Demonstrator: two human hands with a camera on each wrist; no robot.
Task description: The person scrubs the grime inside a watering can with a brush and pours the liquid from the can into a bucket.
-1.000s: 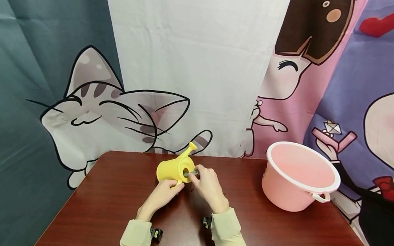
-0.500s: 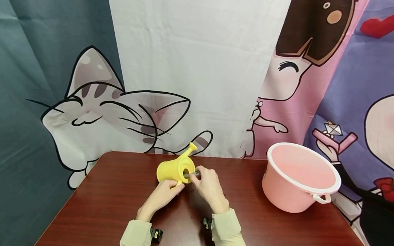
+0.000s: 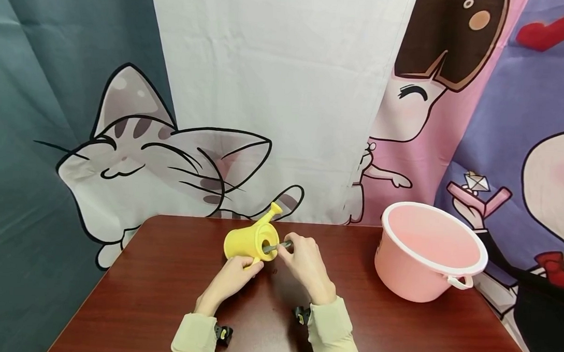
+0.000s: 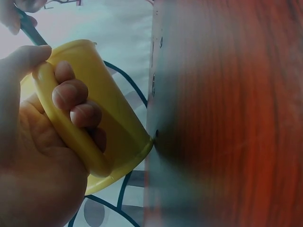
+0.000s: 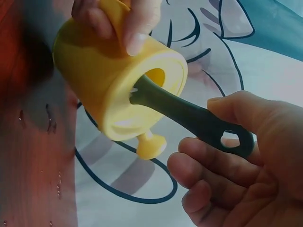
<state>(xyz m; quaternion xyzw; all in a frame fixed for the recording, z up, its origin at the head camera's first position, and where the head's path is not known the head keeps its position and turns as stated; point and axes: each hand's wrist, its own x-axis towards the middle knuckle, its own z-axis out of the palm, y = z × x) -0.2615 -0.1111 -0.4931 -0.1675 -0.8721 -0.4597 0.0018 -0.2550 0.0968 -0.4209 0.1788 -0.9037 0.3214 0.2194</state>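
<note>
A yellow watering can (image 3: 244,243) is tilted above the table, its opening turned toward the right and its spout pointing up. My left hand (image 3: 232,279) grips the can's handle, with fingers curled around it in the left wrist view. My right hand (image 3: 304,263) pinches a dark green tool handle (image 5: 189,113) between thumb and fingers. That handle has a hole near its end and runs into the can's round opening. Whatever is at the tool's far end is hidden inside the can (image 5: 94,71).
A pink bucket (image 3: 411,279) with a white rim stands at the right of the brown wooden table (image 3: 133,295). Small wet-looking drops (image 5: 51,118) lie on the tabletop. A printed cartoon cloth (image 3: 285,93) hangs behind the table's far edge.
My right hand has moved slightly to the right, drawing the green handle partly outward, so more of it shows. The left hand and watering can have hardly moved.
</note>
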